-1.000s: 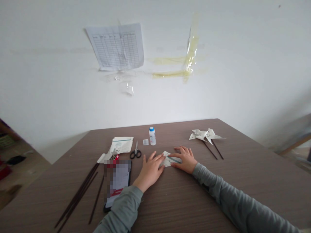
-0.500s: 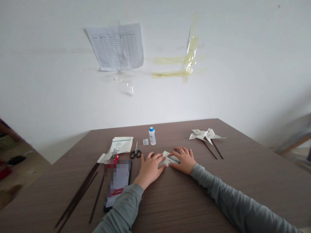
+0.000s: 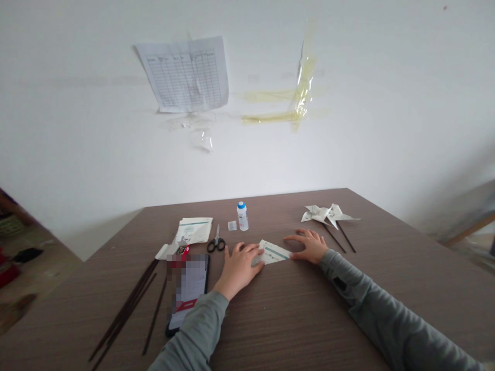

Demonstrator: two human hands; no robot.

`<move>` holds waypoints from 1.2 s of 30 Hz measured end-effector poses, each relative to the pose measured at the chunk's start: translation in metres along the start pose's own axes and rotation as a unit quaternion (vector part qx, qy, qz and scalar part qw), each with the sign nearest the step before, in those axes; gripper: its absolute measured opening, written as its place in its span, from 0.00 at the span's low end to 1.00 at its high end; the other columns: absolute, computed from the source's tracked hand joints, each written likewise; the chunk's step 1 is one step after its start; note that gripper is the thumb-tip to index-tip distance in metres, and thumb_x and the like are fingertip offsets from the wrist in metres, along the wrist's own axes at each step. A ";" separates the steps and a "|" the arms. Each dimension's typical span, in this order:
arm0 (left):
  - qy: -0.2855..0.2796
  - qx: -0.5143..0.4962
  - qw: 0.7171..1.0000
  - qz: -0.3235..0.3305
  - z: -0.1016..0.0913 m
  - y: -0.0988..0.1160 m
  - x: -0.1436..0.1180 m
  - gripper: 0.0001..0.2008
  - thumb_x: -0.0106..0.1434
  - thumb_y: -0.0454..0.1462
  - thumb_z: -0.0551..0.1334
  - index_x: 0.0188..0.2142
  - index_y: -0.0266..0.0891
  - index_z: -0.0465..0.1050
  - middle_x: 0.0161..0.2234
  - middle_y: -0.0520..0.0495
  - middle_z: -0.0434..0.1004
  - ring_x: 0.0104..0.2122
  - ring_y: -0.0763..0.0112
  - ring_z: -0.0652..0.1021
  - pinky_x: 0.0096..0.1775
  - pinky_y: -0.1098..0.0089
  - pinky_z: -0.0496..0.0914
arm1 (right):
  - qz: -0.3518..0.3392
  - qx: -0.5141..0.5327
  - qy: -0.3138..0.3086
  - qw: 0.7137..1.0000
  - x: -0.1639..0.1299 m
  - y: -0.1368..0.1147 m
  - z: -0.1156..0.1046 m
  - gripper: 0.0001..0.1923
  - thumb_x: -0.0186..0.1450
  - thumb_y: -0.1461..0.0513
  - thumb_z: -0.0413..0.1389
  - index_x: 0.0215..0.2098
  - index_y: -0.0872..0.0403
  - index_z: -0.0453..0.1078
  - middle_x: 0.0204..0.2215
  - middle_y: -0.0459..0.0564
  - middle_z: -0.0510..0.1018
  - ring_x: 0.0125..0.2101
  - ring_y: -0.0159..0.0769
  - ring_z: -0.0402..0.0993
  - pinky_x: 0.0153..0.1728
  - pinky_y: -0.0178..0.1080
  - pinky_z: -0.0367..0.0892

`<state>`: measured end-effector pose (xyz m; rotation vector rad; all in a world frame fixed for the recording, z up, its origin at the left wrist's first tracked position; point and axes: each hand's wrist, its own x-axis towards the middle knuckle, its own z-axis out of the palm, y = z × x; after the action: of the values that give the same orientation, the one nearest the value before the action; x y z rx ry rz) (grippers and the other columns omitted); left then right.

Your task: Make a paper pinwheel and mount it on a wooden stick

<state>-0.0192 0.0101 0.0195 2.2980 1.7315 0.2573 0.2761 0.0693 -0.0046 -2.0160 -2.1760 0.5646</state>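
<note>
A printed paper [image 3: 273, 253], folded into a triangle with a green stripe, lies flat on the brown table. My left hand [image 3: 238, 269] rests over its left end, fingers spread and pressing down. At the paper's right tip is my right hand [image 3: 308, 247], its thumb on the corner and its fingers stretched apart above the table. Behind the paper stands a white glue bottle [image 3: 242, 216] with a blue cap. Black-handled scissors [image 3: 216, 242] lie left of the bottle, close to my left hand.
Two paper pinwheels [image 3: 327, 214] on dark sticks lie at the back right. Left are a stack of printed papers [image 3: 195, 230], several dark sticks [image 3: 122, 310], a phone [image 3: 188, 296] and a small clear square [image 3: 232, 225]. A white wall rises behind the table.
My right hand has slid right along the folded paper to its right tip, uncovering the striped middle. My left hand has stayed in place.
</note>
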 end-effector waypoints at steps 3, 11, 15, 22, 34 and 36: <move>0.007 -0.007 1.000 0.005 0.001 -0.001 0.000 0.25 0.83 0.42 0.71 0.75 0.62 0.91 0.83 0.47 0.86 0.85 0.26 0.76 0.85 0.10 0.62 | 0.017 -0.007 0.010 1.000 0.008 0.016 0.001 0.45 0.67 0.48 0.78 0.82 0.27 0.85 0.89 0.53 0.74 0.91 0.82 0.59 0.87 0.83 0.61; 0.000 -0.007 1.000 0.002 -0.003 0.003 -0.001 0.25 0.84 0.40 0.72 0.75 0.60 0.92 0.83 0.46 0.85 0.85 0.26 0.76 0.86 0.10 0.59 | 0.014 -0.003 0.010 1.000 0.017 0.027 0.003 0.45 0.65 0.53 0.80 0.80 0.29 0.87 0.89 0.53 0.76 0.91 0.81 0.62 0.89 0.73 0.63; -0.015 0.000 1.000 -0.001 -0.004 0.004 -0.002 0.26 0.85 0.40 0.70 0.77 0.59 0.90 0.85 0.46 0.83 0.87 0.26 0.74 0.87 0.11 0.58 | 0.008 -0.011 0.014 1.000 0.019 0.028 0.005 0.48 0.64 0.52 0.79 0.82 0.27 0.85 0.88 0.52 0.76 0.90 0.81 0.64 0.88 0.76 0.64; 0.011 -0.010 1.000 0.008 0.000 0.001 -0.001 0.24 0.83 0.40 0.73 0.74 0.59 0.92 0.82 0.45 0.87 0.84 0.26 0.78 0.87 0.11 0.59 | 0.010 0.009 0.003 1.000 0.008 0.016 0.000 0.48 0.65 0.57 0.73 0.84 0.27 0.83 0.91 0.50 0.73 0.92 0.79 0.59 0.87 0.82 0.61; 0.021 -0.011 1.000 -0.015 0.000 0.011 0.000 0.21 0.82 0.40 0.75 0.70 0.60 0.94 0.79 0.47 0.89 0.82 0.30 0.79 0.88 0.13 0.58 | -0.105 0.004 0.024 0.994 -0.010 -0.043 0.029 0.32 0.79 0.44 0.74 0.80 0.27 0.87 0.90 0.52 0.74 0.93 0.80 0.55 0.89 0.90 0.48; 0.029 -0.013 0.999 -0.016 0.002 0.013 0.000 0.18 0.83 0.41 0.76 0.68 0.58 0.94 0.78 0.45 0.90 0.81 0.29 0.80 0.87 0.12 0.58 | -0.098 -0.001 0.021 0.995 -0.012 -0.047 0.028 0.33 0.79 0.43 0.75 0.80 0.26 0.86 0.90 0.52 0.74 0.93 0.80 0.55 0.89 0.90 0.48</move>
<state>-0.0065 0.0069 0.0217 2.2639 1.7812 0.3420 0.2239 0.0507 -0.0125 -1.7705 -2.3145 0.4904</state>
